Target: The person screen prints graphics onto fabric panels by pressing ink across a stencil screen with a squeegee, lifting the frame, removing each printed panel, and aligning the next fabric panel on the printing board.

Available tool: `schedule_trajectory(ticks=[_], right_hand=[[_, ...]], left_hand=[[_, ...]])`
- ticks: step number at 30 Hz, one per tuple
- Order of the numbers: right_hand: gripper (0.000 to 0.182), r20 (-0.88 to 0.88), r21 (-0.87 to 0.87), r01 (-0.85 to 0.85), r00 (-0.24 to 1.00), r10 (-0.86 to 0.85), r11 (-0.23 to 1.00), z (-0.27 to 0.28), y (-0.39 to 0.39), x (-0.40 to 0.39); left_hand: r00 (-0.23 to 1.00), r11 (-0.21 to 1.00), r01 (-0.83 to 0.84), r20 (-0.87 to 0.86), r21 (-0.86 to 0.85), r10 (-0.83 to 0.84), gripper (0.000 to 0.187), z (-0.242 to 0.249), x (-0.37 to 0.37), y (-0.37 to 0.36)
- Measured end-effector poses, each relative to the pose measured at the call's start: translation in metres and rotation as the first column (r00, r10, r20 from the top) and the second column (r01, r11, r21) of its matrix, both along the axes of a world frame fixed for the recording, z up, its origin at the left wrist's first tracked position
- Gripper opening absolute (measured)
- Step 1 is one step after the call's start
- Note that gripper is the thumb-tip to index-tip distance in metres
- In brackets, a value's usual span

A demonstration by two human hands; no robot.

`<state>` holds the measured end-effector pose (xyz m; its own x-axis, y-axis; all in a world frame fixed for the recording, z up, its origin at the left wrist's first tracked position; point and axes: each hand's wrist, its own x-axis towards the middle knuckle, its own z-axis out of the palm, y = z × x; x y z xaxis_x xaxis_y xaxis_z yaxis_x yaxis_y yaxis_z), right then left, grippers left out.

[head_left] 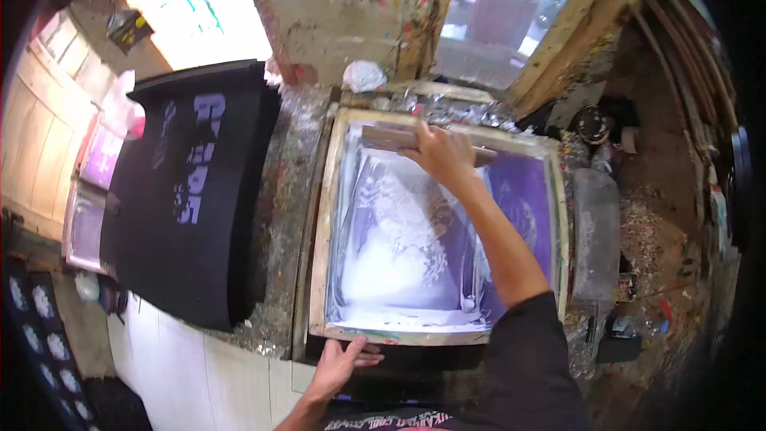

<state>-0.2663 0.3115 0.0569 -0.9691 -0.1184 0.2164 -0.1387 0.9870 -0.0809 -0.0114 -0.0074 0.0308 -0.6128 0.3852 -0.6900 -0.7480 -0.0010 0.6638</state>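
1. Step in hand, as I read it: working a wooden-handled squeegee (pixel 384 136) inside a screen-printing frame (pixel 323 255). The squeegee sat just inside the frame's far rail, slightly slanted.
2. The right hand (pixel 448 153) reached over the mesh with its fingers clamped on the squeegee's wooden bar.
3. The left hand (pixel 339 367) was at the near rail, left of its middle, with fingertips touching the wood. The fingers looked a bit spread; couldn't tell if any pinched the rail from below.
4. IMO moving the bar from there called for even pressure across its width and a steady frame. A tilted bar could've left streaks.
5. The mesh was purple with a pale pattern, and whiter toward the near rail. Ink or glare, couldn't tell which.
6. The frame lay on a grubby, paint-crusted worktable (pixel 279 231). Black fabric (pixel 167 207) with pale lettering was draped along the table's left side, and a crumpled white wad (pixel 365 76) sat by the far edge, just beyond the frame's far left corner.
7. Room-wise: a spattered board (pixel 343 24) stood past the far edge, stacked panels (pixel 686 56) off to the right, pale flooring (pixel 175 367) below the near left corner.
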Motion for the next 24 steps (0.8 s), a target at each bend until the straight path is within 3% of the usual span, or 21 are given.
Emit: schedule_trajectory(ticks=[2, 4, 6, 7, 10, 12, 16, 18, 19, 20, 22, 23, 24], right_hand=[[0.049, 0.108, 0.045, 0.088, 0.99, -0.092, 0.995, 0.006, -0.016, 0.039], [0.044, -0.06, 0.148, -0.006, 0.998, 0.015, 0.989, 0.001, -0.034, 0.095], [0.018, 0.01, 0.176, -0.053, 0.999, 0.052, 0.983, -0.007, -0.054, 0.155], [0.006, 0.0, 0.161, -0.085, 0.996, 0.087, 0.983, -0.008, -0.068, 0.186], [0.005, -0.009, 0.062, -0.102, 0.995, 0.103, 0.993, -0.004, -0.098, 0.251], [0.032, 0.069, -0.016, -0.073, 0.995, 0.074, 0.997, 0.001, -0.102, 0.264], [0.039, -0.003, -0.06, -0.099, 0.995, 0.099, 0.993, 0.044, -0.1, 0.269], [0.055, -0.225, -0.008, 0.052, 0.973, -0.053, 0.999, 0.075, -0.104, 0.282], [0.056, -0.314, -0.057, 0.111, 0.941, -0.123, 0.992, 0.085, -0.111, 0.283], [0.056, -0.312, -0.048, 0.08, 0.946, -0.091, 0.996, 0.102, -0.11, 0.28], [0.058, -0.483, 0.075, 0.147, 0.871, -0.093, 0.986, 0.145, -0.102, 0.255], [0.059, -0.528, 0.057, 0.128, 0.845, -0.079, 0.99, 0.169, -0.093, 0.233], [0.06, -0.578, 0.041, 0.112, 0.813, -0.068, 0.993, 0.194, -0.083, 0.207]], left_hand=[[1.0, 0.999, -0.022, 0.015, 0.038, 0.022, 0.047, -0.008, 0.003, -0.002], [0.999, 0.999, -0.009, 0.05, 0.049, 0.007, 0.047, -0.008, -0.001, -0.003], [0.997, 1.0, 0.011, 0.08, 0.027, -0.013, 0.042, -0.009, 0.0, -0.005], [0.999, 1.0, -0.008, 0.053, 0.03, 0.006, 0.042, -0.011, 0.001, -0.004], [0.996, 0.996, -0.087, -0.03, 0.035, 0.088, 0.042, -0.013, 0.008, -0.001], [0.991, 0.994, -0.104, -0.085, 0.023, 0.106, 0.042, -0.02, 0.012, -0.001], [0.974, 0.99, -0.131, -0.176, 0.06, 0.14, 0.038, -0.005, 0.011, -0.002], [0.938, 0.997, -0.046, -0.34, 0.067, 0.066, 0.043, 0.021, 0.018, -0.008], [0.899, 0.995, -0.049, -0.431, 0.085, 0.081, 0.041, 0.045, 0.016, -0.007], [0.818, 0.989, -0.031, -0.566, 0.142, 0.107, 0.048, 0.062, 0.009, -0.005], [0.65, 0.932, 0.087, -0.729, 0.353, 0.215, 0.068, 0.089, -0.021, 0.002], [0.553, 0.909, 0.051, -0.769, 0.415, 0.32, 0.073, 0.101, -0.04, 0.02], [0.398, 0.922, -0.116, -0.833, 0.371, 0.385, 0.067, 0.102, -0.068, 0.046]])
